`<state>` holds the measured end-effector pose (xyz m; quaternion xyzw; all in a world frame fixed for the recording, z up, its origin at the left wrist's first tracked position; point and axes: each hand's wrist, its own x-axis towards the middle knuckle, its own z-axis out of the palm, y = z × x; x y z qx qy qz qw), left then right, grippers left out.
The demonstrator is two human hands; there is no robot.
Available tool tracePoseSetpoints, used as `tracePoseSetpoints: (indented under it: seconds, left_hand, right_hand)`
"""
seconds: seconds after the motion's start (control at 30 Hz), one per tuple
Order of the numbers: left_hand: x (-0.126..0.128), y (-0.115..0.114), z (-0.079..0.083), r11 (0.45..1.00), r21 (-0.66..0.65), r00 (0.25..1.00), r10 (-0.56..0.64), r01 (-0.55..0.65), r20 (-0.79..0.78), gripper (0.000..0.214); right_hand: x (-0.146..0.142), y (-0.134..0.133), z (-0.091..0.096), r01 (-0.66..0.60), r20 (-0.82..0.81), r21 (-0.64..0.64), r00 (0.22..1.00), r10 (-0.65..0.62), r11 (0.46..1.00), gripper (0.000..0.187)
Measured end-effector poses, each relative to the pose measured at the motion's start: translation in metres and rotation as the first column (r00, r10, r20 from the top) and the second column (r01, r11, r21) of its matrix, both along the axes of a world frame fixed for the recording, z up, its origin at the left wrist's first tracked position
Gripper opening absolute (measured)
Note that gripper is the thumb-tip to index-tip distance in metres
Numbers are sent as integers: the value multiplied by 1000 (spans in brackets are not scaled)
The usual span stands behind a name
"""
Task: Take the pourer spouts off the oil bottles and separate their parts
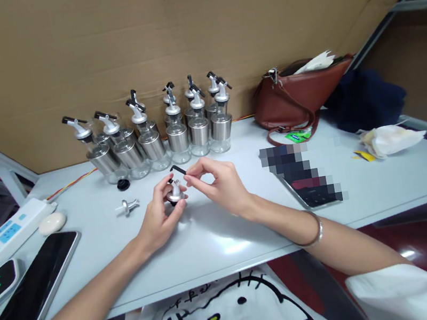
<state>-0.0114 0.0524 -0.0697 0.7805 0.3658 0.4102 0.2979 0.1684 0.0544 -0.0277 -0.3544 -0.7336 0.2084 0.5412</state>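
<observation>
My left hand [163, 215] is closed around a silver pourer spout [175, 193] with a dark base, held just over the white table. Between the thumb and fingers of my right hand [217, 183] is a small black lever cap [178, 170], close above the spout's tip. To the left of my left hand lies a loose spout piece [127, 206] on its side. Behind it rests a black ring-shaped stopper [123, 184]. Several glass oil bottles [177, 136] with steel sleeves and black-and-silver pourers stand in rows beyond my hands.
On the left are a white power strip [2, 236], a phone [34, 285] and a round white case [52, 223]. A brown handbag [300, 92], a partly blurred device [301, 178] and a white plastic bag [391, 139] lie on the right. Cardboard [193, 33] stands behind.
</observation>
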Motion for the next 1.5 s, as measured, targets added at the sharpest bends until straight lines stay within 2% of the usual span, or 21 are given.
tracePoseSetpoints:
  seconds: [0.13,0.23,0.3,0.57,0.73,1.07,1.5]
  left_hand:
    - [-1,0,-1,999,-29,999,25,-25,25,54]
    - [-3,2,-2,997,-52,999,49,-47,24,57]
    - [-4,2,-3,997,-57,998,46,-45,30,57]
    - [-1,0,-1,997,-60,995,-43,48,85,67]
    - [-2,1,-2,997,-68,995,-19,25,94,59]
    - [-1,1,-3,996,-90,996,12,-4,83,57]
    - [-2,2,-5,999,-42,995,12,-8,94,55]
  right_hand:
    - [-1,1,-4,-53,45,-62,997,56,997,3]
    - [-1,2,-7,-64,88,-44,994,68,997,15]
    - [-1,2,-7,-60,103,-23,993,62,998,15]
    - [-1,2,-4,15,48,-3,999,-15,1000,10]
    - [-1,2,-6,-19,72,-10,997,20,1000,8]
    - [-1,3,-7,-50,116,-13,992,51,999,10]
    - [-1,-2,-3,-35,139,-64,989,43,997,9]
